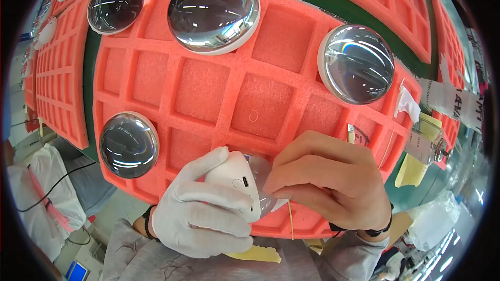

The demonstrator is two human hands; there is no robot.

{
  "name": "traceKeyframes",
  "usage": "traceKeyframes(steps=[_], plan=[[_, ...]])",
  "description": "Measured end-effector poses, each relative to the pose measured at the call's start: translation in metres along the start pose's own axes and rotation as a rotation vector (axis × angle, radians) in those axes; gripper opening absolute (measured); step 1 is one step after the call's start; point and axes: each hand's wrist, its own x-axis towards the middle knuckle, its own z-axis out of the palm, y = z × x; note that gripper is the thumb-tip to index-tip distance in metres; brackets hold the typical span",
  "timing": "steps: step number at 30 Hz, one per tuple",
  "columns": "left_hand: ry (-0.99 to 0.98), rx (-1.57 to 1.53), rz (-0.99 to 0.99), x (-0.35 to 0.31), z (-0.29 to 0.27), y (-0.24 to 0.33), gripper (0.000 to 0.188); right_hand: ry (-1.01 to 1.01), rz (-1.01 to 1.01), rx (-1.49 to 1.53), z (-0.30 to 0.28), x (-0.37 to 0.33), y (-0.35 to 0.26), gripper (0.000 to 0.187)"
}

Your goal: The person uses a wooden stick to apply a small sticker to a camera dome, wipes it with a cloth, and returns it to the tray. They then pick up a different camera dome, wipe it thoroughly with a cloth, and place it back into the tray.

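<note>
My left hand (pixel 195 213), in a white glove, is wrapped round a white rounded device (pixel 233 173) with a small port and a round button on its side. The device is tipped so that its clear dome (pixel 266 204) faces right. Bare and closed, my right hand (pixel 333 179) has its fingertips pinched together at the dome's edge. What sits between them is too small to make out. A small white piece (pixel 280 204) shows just below these fingertips. Both hands are over the near edge of a pink foam tray (pixel 232 75) divided into square pockets.
Several glossy clear-domed devices sit in the tray: one at left (pixel 128 145), a large one at the back (pixel 213 13), one at right (pixel 357 64). More foam trays (pixel 60 83) flank it on a green table. Tape (pixel 453 101) and yellow paper (pixel 411 173) lie at right.
</note>
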Motion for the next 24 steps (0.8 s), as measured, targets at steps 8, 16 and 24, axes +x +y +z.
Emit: traceKeyframes(steps=[8, 16, 24], plan=[[0.065, -0.029, -0.010, -0.006, 0.009, -0.002, 0.022, -0.093, -0.067, -0.269, -0.003, 0.002, -0.009, 0.018], [0.048, -0.032, -0.027, -0.003, 0.006, 0.000, 0.017, -0.043, -0.155, -0.414, 0.002, 0.003, -0.013, 0.020], [0.056, -0.013, 0.004, 0.000, 0.007, 0.000, 0.016, 0.008, -0.175, -0.415, 0.006, 0.003, -0.011, 0.022]])
